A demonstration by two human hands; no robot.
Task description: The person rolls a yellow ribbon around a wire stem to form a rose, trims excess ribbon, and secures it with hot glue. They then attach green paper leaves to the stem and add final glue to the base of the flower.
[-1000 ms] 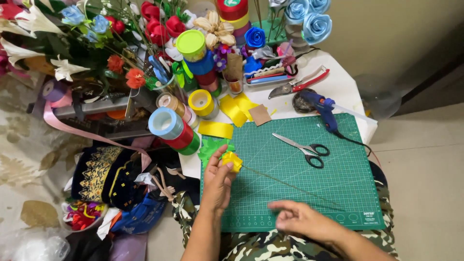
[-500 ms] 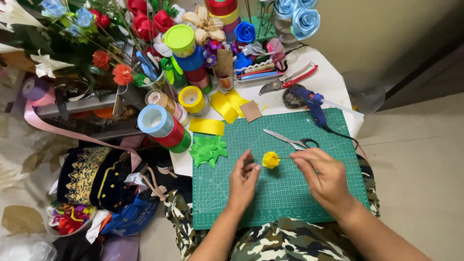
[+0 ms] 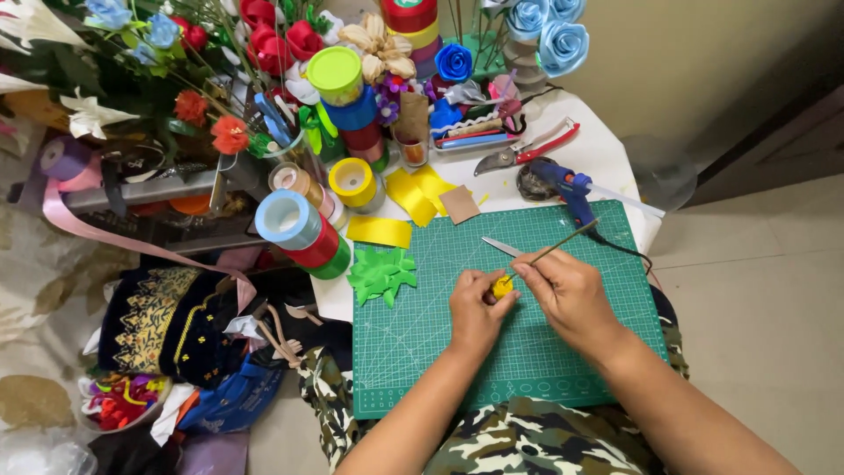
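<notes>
I see both hands over the green mat [image 3: 422, 352] on the bench [image 3: 607, 154]. My left hand [image 3: 475, 308] has its grip closed on a small yellow bud [image 3: 502, 287], pinched between thumb and fingers near the mat's middle. My right hand [image 3: 571, 295] pinches a thin stem [image 3: 563, 243], which slants up and away toward the blue glue gun [image 3: 567, 186]; its lower end meets the bud. Scissors [image 3: 501, 247] lie partly hidden behind the right hand. Green leaf cutouts [image 3: 381, 274] sit at the mat's left edge, with ribbon rolls [image 3: 294, 229] just beyond.
</notes>
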